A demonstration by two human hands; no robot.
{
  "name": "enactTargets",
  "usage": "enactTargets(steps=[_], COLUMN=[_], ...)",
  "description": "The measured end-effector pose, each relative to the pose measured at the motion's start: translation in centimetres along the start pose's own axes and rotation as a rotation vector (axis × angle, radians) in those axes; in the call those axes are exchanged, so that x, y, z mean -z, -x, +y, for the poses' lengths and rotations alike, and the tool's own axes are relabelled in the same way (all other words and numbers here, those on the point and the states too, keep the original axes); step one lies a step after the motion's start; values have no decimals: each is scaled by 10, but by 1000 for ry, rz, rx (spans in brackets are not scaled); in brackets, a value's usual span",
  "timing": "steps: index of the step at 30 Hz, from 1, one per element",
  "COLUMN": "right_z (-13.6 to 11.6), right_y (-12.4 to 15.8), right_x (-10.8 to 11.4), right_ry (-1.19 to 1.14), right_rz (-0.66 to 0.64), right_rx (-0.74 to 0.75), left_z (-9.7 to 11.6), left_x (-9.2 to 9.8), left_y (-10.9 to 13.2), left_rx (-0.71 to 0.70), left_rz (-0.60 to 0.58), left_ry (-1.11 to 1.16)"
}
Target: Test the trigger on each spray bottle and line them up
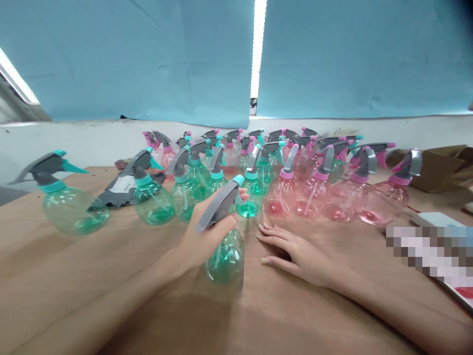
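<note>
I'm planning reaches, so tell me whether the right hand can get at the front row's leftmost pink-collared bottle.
Likely yes: the right hand appears to hold nothing, sits just in front of that bottle, and nothing visible stands between them.

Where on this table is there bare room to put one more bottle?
Bare tabletop shows left of the left forearm, before the leftmost green bottle; between the left and right forearm, nearer you than the green bottle in the left hand; and between the right forearm and the front pink bottles. Behind the front row, bottles crowd together.
</note>
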State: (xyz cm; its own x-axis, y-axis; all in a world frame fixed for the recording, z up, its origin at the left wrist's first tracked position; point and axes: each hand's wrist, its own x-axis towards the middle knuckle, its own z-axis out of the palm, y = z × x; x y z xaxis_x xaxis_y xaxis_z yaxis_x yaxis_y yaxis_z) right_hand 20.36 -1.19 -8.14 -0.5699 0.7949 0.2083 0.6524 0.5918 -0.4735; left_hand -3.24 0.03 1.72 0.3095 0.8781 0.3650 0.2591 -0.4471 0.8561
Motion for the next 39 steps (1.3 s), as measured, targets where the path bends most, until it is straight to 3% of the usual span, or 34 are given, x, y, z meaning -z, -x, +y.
enactTargets(steps=[39], right_z=[-2], right_y=[1], right_x=[1], right_ry=[12], right_rz=[0], right_rx=[-6], left_z=[0], left_x=[1], left_y=[2], left_rx=[-3], left_rz=[-9], left_ry=[47])
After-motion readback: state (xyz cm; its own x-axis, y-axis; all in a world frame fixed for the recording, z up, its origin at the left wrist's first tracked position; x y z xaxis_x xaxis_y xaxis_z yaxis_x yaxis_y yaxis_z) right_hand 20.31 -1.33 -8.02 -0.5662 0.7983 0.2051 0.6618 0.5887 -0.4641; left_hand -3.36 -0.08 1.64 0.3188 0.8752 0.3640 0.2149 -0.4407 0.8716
